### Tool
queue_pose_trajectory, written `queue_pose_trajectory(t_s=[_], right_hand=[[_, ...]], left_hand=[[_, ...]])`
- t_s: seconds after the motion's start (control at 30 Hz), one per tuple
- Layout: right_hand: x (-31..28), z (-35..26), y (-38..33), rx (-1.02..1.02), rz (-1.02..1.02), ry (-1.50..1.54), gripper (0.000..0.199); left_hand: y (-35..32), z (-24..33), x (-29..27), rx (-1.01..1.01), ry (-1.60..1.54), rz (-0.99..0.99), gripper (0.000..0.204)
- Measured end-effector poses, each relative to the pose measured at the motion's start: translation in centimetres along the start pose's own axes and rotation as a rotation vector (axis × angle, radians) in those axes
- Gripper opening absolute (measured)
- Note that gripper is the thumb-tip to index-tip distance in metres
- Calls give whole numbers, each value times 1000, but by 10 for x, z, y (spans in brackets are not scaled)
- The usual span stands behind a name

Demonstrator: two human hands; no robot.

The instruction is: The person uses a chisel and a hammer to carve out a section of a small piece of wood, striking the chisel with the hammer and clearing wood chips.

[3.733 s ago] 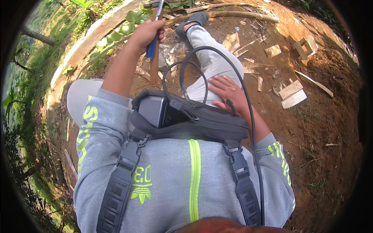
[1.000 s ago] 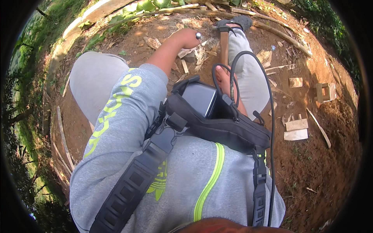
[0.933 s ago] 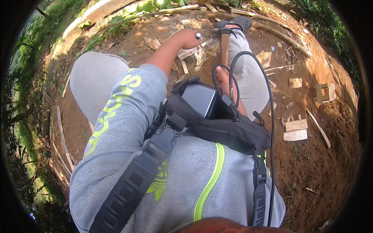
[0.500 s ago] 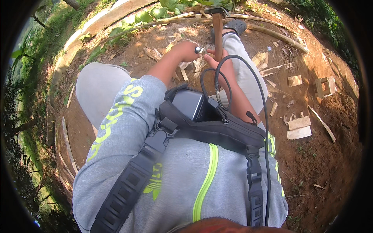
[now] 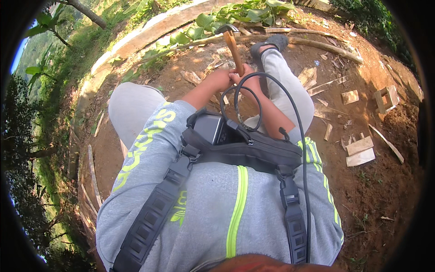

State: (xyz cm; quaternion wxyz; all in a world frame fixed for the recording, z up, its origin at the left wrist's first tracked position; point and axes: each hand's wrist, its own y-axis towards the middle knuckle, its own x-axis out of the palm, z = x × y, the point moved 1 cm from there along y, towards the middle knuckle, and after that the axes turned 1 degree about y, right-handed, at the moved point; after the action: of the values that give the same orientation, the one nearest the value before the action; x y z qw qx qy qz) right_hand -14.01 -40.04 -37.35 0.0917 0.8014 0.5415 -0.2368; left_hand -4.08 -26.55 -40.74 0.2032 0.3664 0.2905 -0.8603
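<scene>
1. Both hands meet in front of the chest on the wooden handle of a hammer (image 5: 232,47). The left hand (image 5: 220,79) is closed round the lower end of the handle, and the right hand (image 5: 247,78) is wrapped on it just beside, so the two hands touch one another.
2. The hammer stands raised and tilted a little to the left, its dark metal head (image 5: 226,29) at the top, clear of the ground and above the right leg (image 5: 283,77).
3. As to progress, I judge the work to be mid-way: cut wood offcuts (image 5: 360,152) and splinters lie scattered over the bare earth (image 5: 385,190) to the right, and a small nailed wooden frame (image 5: 385,97) stands well apart from the hands, looking already put together.
4. What the hammer is aimed at cannot be told; the piece under it is hidden by the hands and the black cable (image 5: 272,86) looping across them.
5. Containers: the only one in view is the black chest pouch (image 5: 247,147) strapped to the grey sweatshirt (image 5: 204,199). A dark box-shaped device (image 5: 209,128) sits at its top edge, with the cable running from there; whether anything else is inside cannot be seen.
6. A long pale log (image 5: 149,31) borders the earth beyond the feet, with green leaves (image 5: 217,16) beside it.
</scene>
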Motion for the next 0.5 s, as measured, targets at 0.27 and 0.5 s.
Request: queue_pose_trajectory(t_s=[0.27, 0.5], right_hand=[[-14, -7, -33, 85, -4, 325, 27], [-29, -2, -42, 143, -36, 290, 24]], left_hand=[[-108, 91, -97, 94, 263, -562, 60], [-231, 157, -127, 6, -698, -819, 70]])
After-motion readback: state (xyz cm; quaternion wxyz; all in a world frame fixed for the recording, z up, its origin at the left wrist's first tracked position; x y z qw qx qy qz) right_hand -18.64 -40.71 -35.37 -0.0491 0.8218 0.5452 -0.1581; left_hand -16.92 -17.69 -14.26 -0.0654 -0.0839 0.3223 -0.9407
